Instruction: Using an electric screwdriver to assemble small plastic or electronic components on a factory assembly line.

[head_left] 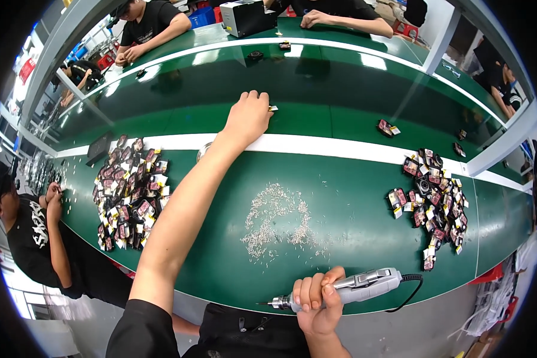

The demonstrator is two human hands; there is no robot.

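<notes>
Grasping the grey electric screwdriver (367, 285) at the worktop's (370, 221) near edge, the right hand (318, 298) has its fingers wrapped round the body. Loose pale screws (262, 237) lie mid-worktop; 2 heaps of black modules flank them, a left pile (123, 209) toward the left edge and a right pile (438, 200) toward the right. Beyond the white strip (322, 146) along the far edge, the left hand (248, 121) bends over a small white-tabbed part (272, 108); whether its fingers grip it, I cannot tell.

The green workbench (376, 238) carries black devices (128, 197) heaped left and right, tiny pale pieces (271, 200) scattered between.
</notes>
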